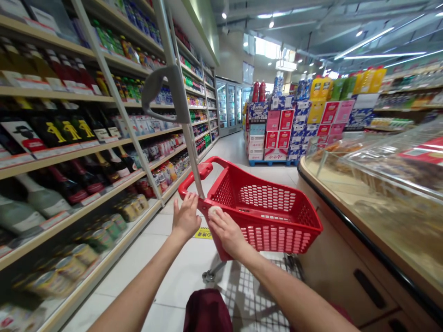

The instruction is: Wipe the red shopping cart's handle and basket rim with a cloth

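Observation:
A red plastic shopping cart (282, 219) with a perforated basket stands before me, tilted in view. From its near end rises a metal pole (194, 154) with a grey loop grip (180, 94) on top. My left hand (185, 216) holds the red rim beside the pole's base, fingers over the edge and thumb to the side. Under the fingertips of my right hand (230, 233) is a small white wad (215, 210), perhaps a cloth or wipe, pressed against the cart's near corner. The fingers partly hide the wad.
Shelves (79, 97) of bottles and cans line the left. A glass-topped display counter (353, 212) stands close on the right. Ahead, stacked drink cartons (277, 129) rest on a blue pallet (273, 163). A yellow floor sticker (203, 233) shows below the cart. A caster (208, 276) touches the tiles.

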